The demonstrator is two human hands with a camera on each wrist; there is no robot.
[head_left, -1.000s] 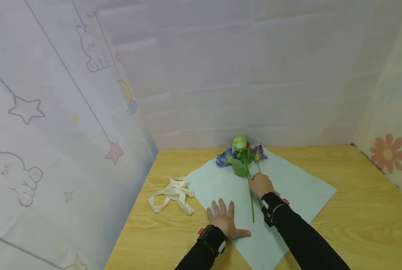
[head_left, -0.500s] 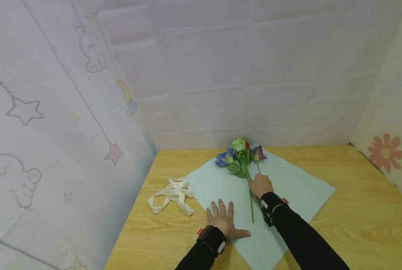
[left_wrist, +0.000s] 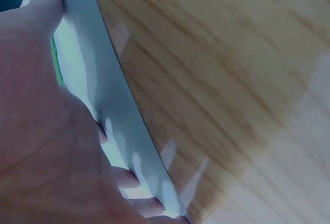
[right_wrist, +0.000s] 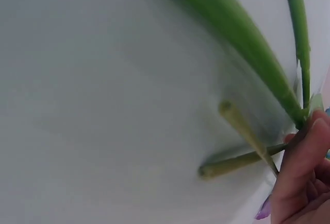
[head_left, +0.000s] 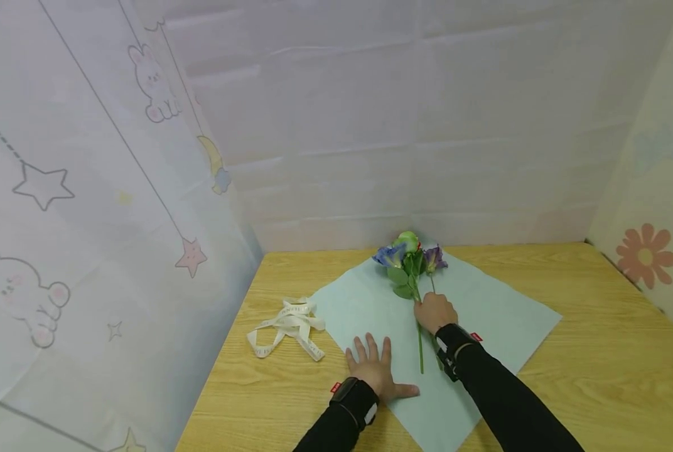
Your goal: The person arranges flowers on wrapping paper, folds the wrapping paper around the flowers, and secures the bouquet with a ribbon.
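My right hand (head_left: 435,311) grips a bunch of flower stems (head_left: 420,351) over a pale blue-green sheet of wrapping paper (head_left: 500,314). Beyond the fist lie a blue flower (head_left: 390,256), a light green bloom (head_left: 407,240) and a purple flower (head_left: 435,258), with a bit of red behind them. In the right wrist view, two green stems (right_wrist: 242,38) and two shorter brownish stem ends (right_wrist: 234,165) stick out from the curled fingers (right_wrist: 304,157). Fingers spread, my left hand (head_left: 375,375) rests flat on the paper's near left edge, its thumb pointing toward the stems.
A loose pile of printed cream ribbon (head_left: 294,323) lies on the wooden table (head_left: 246,402), left of the paper. Patterned sheets (head_left: 212,207) enclose the table at the left, back and right. The paper's far corner reaches near the table's back edge.
The flower heads have turned in the right hand's grip: the blue and green blooms have shifted right, bunching closer to the purple one. The left hand has stayed in place.
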